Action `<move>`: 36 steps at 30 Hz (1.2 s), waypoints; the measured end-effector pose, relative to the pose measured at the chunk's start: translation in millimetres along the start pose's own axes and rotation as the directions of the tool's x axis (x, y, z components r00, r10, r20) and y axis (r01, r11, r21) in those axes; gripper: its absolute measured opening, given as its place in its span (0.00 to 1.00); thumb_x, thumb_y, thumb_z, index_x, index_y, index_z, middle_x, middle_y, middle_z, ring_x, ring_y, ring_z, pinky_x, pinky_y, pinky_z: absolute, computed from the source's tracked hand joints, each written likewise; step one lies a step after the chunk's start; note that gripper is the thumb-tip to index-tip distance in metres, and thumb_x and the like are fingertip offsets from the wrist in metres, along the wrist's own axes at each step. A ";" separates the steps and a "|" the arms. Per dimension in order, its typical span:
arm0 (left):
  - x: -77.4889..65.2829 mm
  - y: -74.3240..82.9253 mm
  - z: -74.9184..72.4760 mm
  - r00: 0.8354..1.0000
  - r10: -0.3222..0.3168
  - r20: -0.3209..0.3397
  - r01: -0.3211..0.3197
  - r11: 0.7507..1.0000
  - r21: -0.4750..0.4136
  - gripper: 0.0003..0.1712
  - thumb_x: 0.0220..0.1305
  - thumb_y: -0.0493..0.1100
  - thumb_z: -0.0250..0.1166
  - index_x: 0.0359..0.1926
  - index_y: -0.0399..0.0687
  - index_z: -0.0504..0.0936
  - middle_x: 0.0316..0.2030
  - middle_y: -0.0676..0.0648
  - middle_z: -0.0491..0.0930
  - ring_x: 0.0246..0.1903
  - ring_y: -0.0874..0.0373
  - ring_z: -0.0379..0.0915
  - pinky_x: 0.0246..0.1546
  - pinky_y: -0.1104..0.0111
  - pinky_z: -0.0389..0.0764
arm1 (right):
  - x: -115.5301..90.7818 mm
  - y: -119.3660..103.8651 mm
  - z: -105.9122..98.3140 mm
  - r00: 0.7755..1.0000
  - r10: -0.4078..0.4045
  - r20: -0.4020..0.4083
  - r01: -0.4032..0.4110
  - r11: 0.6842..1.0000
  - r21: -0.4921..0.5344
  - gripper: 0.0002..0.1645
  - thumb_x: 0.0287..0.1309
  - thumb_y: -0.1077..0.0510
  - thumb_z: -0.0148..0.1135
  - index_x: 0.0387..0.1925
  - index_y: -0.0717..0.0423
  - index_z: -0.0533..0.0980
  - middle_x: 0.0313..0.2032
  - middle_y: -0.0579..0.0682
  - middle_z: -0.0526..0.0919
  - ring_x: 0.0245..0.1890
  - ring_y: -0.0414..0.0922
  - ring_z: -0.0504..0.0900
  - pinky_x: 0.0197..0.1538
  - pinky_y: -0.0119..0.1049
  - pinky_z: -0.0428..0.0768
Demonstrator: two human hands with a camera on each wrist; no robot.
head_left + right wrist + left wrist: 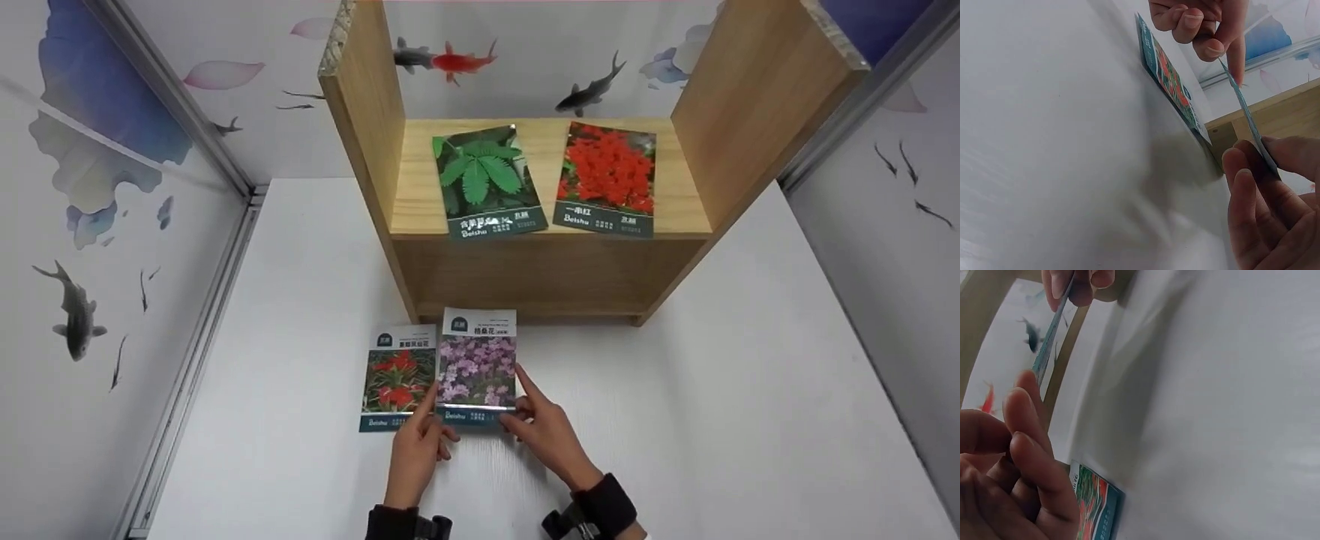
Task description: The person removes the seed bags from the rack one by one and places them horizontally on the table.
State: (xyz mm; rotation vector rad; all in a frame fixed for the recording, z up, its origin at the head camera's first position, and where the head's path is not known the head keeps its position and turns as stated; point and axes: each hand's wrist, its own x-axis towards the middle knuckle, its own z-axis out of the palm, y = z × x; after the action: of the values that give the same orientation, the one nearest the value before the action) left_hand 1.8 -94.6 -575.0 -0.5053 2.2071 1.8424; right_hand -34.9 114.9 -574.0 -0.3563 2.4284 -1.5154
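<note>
Between my two hands is a seed packet with purple flowers (478,364), raised above the white table and seen nearly edge-on in both wrist views. My left hand (416,454) pinches its lower left edge, with the index finger pointing up along that side. On the opposite edge, my right hand (551,435) grips the packet between thumb and fingers. Left of it, a seed packet with red flowers (394,379) lies on the table, partly hidden by my left hand. That packet's corner also appears beneath my hand in the left wrist view.
A wooden shelf unit (551,274) stands just beyond the packets. On its board lie a green-leaf seed packet (487,180) and another with bright red blossoms (607,176). Walls printed with fish surround the white table (720,420).
</note>
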 end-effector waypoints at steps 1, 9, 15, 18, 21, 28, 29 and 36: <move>-0.1 -1.6 -0.3 1.000 -0.006 0.001 0.006 1.000 0.009 0.30 0.65 0.37 0.48 0.64 0.70 0.58 0.24 0.48 0.79 0.16 0.56 0.69 0.21 0.65 0.74 | -0.3 0.4 0.1 1.000 0.004 0.012 -0.004 1.000 -0.010 0.46 0.56 0.54 0.59 0.69 0.42 0.44 0.29 0.40 0.80 0.26 0.38 0.78 0.26 0.32 0.76; -0.7 -10.0 -1.2 0.999 -0.028 0.022 0.027 0.999 0.044 0.29 0.67 0.40 0.48 0.65 0.69 0.56 0.24 0.50 0.81 0.15 0.56 0.70 0.19 0.65 0.73 | -0.5 3.9 1.9 0.997 0.050 0.064 -0.049 0.999 -0.017 0.44 0.55 0.65 0.52 0.69 0.46 0.44 0.30 0.43 0.79 0.26 0.41 0.79 0.26 0.32 0.76; 2.1 -11.5 -1.9 0.999 -0.032 0.038 0.029 0.997 0.067 0.27 0.68 0.45 0.47 0.66 0.65 0.55 0.24 0.51 0.81 0.12 0.58 0.70 0.16 0.65 0.74 | 1.6 5.8 4.7 0.990 0.115 0.084 -0.119 0.992 0.051 0.45 0.53 0.67 0.52 0.69 0.48 0.45 0.29 0.45 0.79 0.25 0.44 0.80 0.26 0.33 0.77; 4.1 -11.5 -0.2 0.998 -0.044 0.040 0.041 0.996 0.082 0.28 0.68 0.48 0.48 0.67 0.62 0.53 0.23 0.51 0.81 0.11 0.58 0.69 0.15 0.65 0.73 | 2.8 8.6 6.0 0.987 0.131 0.089 -0.136 0.989 0.058 0.45 0.53 0.67 0.53 0.69 0.48 0.45 0.28 0.45 0.79 0.24 0.44 0.79 0.26 0.33 0.77; 5.7 -12.1 1.7 0.997 -0.068 0.041 0.063 0.993 0.102 0.30 0.66 0.53 0.49 0.67 0.61 0.52 0.22 0.51 0.81 0.10 0.58 0.68 0.14 0.66 0.71 | 3.1 12.0 7.5 0.986 0.142 0.092 -0.148 0.987 0.065 0.45 0.53 0.67 0.54 0.69 0.48 0.46 0.28 0.46 0.79 0.24 0.44 0.79 0.26 0.33 0.76; 8.5 -16.1 4.1 0.994 -0.096 0.060 0.088 0.988 0.124 0.34 0.65 0.57 0.49 0.68 0.58 0.51 0.20 0.51 0.81 0.08 0.58 0.67 0.11 0.67 0.69 | 4.1 17.8 9.6 0.987 0.139 0.076 -0.144 0.988 0.058 0.45 0.52 0.67 0.57 0.68 0.52 0.48 0.28 0.46 0.80 0.23 0.42 0.79 0.26 0.33 0.77; 9.1 -16.4 4.3 0.994 -0.092 0.060 0.084 0.988 0.127 0.34 0.65 0.57 0.49 0.68 0.57 0.50 0.20 0.51 0.81 0.08 0.59 0.67 0.11 0.67 0.69 | 4.7 18.2 10.0 0.988 0.138 0.068 -0.141 0.989 0.047 0.44 0.51 0.67 0.57 0.68 0.52 0.50 0.29 0.46 0.80 0.23 0.41 0.79 0.26 0.33 0.76; 12.2 -14.6 5.7 0.995 -0.083 0.063 0.072 0.985 0.158 0.35 0.65 0.56 0.48 0.69 0.57 0.48 0.21 0.52 0.81 0.07 0.60 0.66 0.11 0.68 0.67 | 10.0 18.4 12.6 0.990 0.138 0.006 -0.137 0.988 -0.077 0.37 0.47 0.65 0.59 0.62 0.54 0.63 0.31 0.43 0.77 0.26 0.36 0.76 0.27 0.31 0.74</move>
State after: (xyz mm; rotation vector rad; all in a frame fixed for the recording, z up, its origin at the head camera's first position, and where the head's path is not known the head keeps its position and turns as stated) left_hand -3.8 -92.8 -594.0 -0.4825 2.2296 1.6081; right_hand -41.2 108.9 -596.8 -0.2061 2.4522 -1.3629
